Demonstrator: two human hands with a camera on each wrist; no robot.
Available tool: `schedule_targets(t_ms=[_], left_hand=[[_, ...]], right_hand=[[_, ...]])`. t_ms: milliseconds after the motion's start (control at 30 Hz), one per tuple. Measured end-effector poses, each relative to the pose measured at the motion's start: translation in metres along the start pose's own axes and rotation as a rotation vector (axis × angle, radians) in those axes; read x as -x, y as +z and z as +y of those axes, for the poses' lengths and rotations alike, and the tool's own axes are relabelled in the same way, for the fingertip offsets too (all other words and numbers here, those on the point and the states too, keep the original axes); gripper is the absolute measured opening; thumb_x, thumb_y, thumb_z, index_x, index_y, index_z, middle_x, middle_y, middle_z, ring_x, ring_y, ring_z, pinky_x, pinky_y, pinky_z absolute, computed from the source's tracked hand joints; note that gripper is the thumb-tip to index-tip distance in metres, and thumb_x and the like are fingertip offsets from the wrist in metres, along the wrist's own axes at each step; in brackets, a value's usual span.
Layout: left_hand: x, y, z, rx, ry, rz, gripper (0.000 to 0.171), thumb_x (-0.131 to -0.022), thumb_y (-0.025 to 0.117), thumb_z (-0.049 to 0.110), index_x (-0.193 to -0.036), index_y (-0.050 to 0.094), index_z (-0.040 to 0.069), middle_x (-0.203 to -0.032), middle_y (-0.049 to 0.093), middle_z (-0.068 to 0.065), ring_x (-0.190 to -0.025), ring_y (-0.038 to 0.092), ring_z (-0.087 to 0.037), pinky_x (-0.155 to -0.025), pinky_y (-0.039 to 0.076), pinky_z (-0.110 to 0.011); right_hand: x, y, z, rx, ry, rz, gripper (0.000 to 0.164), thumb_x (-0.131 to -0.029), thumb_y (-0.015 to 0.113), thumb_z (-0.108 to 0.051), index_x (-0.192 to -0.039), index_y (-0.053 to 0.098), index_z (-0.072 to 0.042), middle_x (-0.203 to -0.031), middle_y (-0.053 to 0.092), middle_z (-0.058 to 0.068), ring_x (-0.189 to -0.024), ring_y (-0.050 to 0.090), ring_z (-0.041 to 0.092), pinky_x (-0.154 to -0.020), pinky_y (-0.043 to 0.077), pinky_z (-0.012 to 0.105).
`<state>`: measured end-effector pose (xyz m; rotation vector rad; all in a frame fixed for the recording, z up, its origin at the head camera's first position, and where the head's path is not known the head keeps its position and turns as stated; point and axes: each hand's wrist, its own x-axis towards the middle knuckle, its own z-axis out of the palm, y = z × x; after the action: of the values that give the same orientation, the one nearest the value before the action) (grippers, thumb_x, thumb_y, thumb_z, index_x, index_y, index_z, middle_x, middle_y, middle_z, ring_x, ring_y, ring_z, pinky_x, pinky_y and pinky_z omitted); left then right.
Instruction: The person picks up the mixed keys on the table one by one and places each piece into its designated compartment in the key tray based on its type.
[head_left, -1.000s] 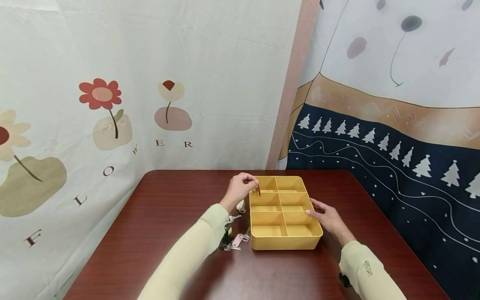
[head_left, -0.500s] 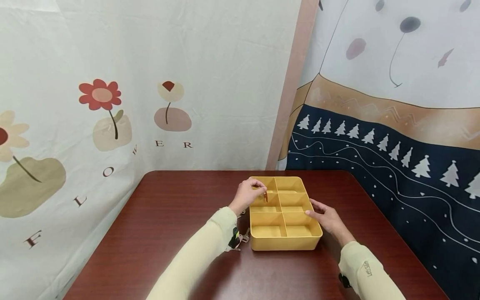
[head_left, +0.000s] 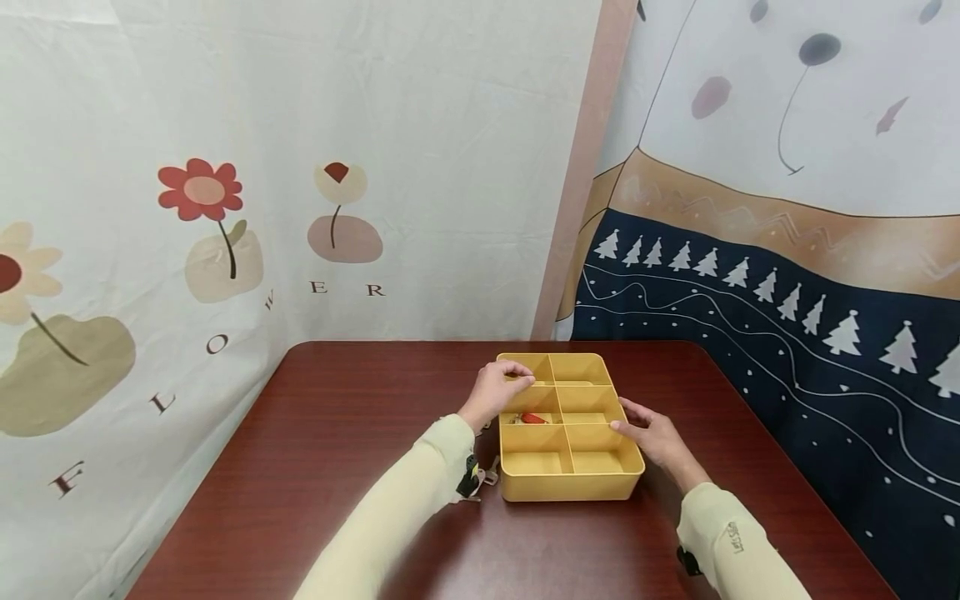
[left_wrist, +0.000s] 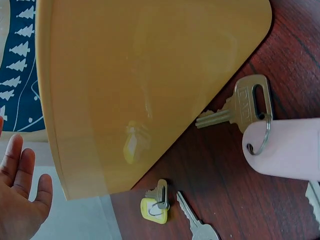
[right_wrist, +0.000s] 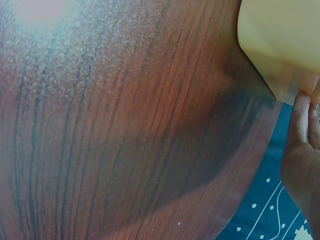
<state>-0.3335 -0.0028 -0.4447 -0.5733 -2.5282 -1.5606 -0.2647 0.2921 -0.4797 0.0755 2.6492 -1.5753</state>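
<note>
A yellow six-compartment organizer box [head_left: 573,487] stands on the table. In its middle left compartment lies a red-tagged item [head_left: 533,418] with a small metallic end, probably a key. Just above that compartment hovers my left hand [head_left: 497,390], its fingers bent loosely around nothing; the left wrist view also has this hand [left_wrist: 22,192] beside the box wall. My right hand [head_left: 660,437] grips the box's right side, thumb over the rim and fingers along the outer wall. Left of the box lie several keys, among them one with a pale pink tag [left_wrist: 285,148] and one with a yellow tag [left_wrist: 154,210].
The dark red wooden table [head_left: 360,417] reaches back to a white flower-print curtain [head_left: 450,167]. A navy tree-print cloth [head_left: 750,333] hangs along the right side. My left forearm partly covers the keys in the head view.
My left hand moved right over the box with the red-tagged item, then let it drop into the middle left compartment. The right hand stayed on the box.
</note>
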Motion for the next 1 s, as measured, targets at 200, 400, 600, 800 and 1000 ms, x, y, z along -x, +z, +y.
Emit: schedule_targets(t_ms=[200,400,600,800,1000], left_hand=[[0.001,-0.006,-0.002,-0.005,-0.002,0.006,0.007,-0.090,0.073,0.018,-0.094,0.076,0.012,-0.100,0.070,0.001,-0.100,0.061,-0.020,-0.090,0.048,-0.037],[0.002,-0.013,-0.002,-0.014,0.000,0.019,0.008,-0.090,0.074,0.018,-0.094,0.076,0.011,-0.099,0.069,-0.001,-0.095,0.059,-0.020,-0.085,0.047,-0.035],[0.001,-0.023,-0.006,-0.050,0.014,0.027,0.009,-0.089,0.074,0.017,-0.094,0.076,0.010,-0.098,0.068,-0.003,-0.088,0.059,-0.017,-0.077,0.048,-0.031],[0.002,-0.032,-0.011,-0.036,0.011,0.038,0.008,-0.089,0.075,0.016,-0.094,0.076,0.010,-0.102,0.069,-0.004,-0.094,0.061,-0.020,-0.081,0.048,-0.033],[0.004,-0.040,-0.016,-0.046,0.000,0.045,0.009,-0.089,0.074,0.017,-0.095,0.075,0.010,-0.103,0.070,-0.004,-0.099,0.061,-0.021,-0.086,0.047,-0.036]], right_hand=[[-0.001,0.000,0.001,0.009,0.009,0.003,0.065,-0.096,0.067,-0.026,-0.151,0.040,-0.006,-0.144,0.047,0.025,-0.127,0.049,0.038,-0.103,0.042,0.050],[-0.001,-0.001,0.000,0.012,0.003,0.005,0.064,-0.096,0.067,-0.025,-0.150,0.041,-0.005,-0.143,0.048,0.025,-0.127,0.049,0.038,-0.103,0.042,0.050],[-0.001,-0.001,0.000,0.011,-0.004,0.008,0.063,-0.096,0.068,-0.024,-0.150,0.041,-0.005,-0.142,0.049,0.025,-0.126,0.050,0.038,-0.102,0.044,0.049],[0.000,0.000,0.000,0.008,-0.009,0.011,0.063,-0.096,0.067,-0.023,-0.150,0.041,-0.006,-0.143,0.049,0.025,-0.126,0.050,0.038,-0.101,0.044,0.049],[0.000,0.000,0.000,0.003,-0.010,0.009,0.063,-0.096,0.067,-0.023,-0.150,0.041,-0.005,-0.143,0.049,0.025,-0.126,0.050,0.038,-0.101,0.044,0.049]])
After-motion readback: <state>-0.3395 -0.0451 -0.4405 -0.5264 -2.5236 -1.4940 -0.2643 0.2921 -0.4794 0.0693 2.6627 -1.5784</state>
